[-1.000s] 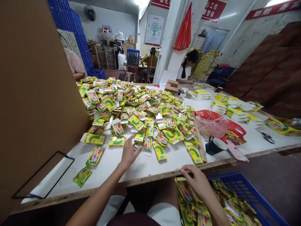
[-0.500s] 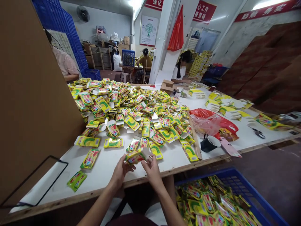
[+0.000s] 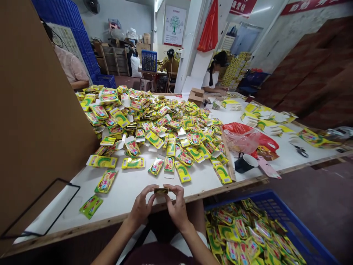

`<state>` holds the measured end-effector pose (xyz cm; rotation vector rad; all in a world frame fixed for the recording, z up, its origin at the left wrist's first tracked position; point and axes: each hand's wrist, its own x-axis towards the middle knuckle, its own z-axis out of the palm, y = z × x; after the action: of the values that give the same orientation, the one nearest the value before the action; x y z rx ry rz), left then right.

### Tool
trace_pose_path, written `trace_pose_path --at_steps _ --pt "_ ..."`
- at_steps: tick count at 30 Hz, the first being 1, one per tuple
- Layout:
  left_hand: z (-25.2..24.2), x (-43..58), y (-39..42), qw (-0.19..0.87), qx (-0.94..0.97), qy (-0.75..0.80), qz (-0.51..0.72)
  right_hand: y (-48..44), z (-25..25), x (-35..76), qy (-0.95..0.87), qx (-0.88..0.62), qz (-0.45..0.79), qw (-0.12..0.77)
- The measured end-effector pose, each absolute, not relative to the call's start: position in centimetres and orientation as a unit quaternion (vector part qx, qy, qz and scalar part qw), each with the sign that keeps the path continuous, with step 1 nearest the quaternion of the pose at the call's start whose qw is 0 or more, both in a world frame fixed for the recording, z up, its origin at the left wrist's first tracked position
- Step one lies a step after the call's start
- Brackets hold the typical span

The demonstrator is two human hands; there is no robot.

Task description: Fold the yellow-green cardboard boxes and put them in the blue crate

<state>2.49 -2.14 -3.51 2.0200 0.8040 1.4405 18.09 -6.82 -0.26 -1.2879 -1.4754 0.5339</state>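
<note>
Between my two hands is a small box (image 3: 161, 190), seen end-on near the table's front edge. Fingers and thumb of my left hand (image 3: 142, 206) pinch its left end. My right hand (image 3: 176, 208) grips the right end the same way. Just beyond lie single yellow-green printed boxes (image 3: 156, 166), and behind them rises a big heap of the same boxes (image 3: 154, 125), some with white flaps open. A green sachet (image 3: 91, 206) lies to the left, by another box (image 3: 106, 180).
A blue crate (image 3: 299, 224) full of packets stands low at right. A dark mug (image 3: 246, 162), red plastic bag (image 3: 249, 138) and scissors (image 3: 301, 151) lie on the table's right part. A tall brown cardboard panel (image 3: 41, 92) borders the left. Other people sit beyond.
Both hands have turned the box from showing its printed face to end-on and brought it slightly nearer to me. My view has tilted down a little.
</note>
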Motion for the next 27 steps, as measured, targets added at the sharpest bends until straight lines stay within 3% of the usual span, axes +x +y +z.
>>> trace_pose_path --at_steps 4,10,18,27 --pt "-3.0 2.7 -2.3 0.306 0.745 0.324 0.496 -7.1 -0.5 18.9 -0.629 -0.547 0.184 0.52" --pt "-1.0 4.4 -0.9 0.376 0.727 0.349 0.455 -4.7 1.9 19.8 -0.665 -0.543 0.221 0.462" --pt "-0.4 5.9 0.0 0.487 0.619 0.363 0.498 -2.8 1.4 20.1 -0.562 -0.549 0.284 0.549" --pt "0.3 4.9 0.0 0.453 0.641 0.393 0.479 -1.9 1.5 19.9 -0.615 -0.524 0.304 0.504"
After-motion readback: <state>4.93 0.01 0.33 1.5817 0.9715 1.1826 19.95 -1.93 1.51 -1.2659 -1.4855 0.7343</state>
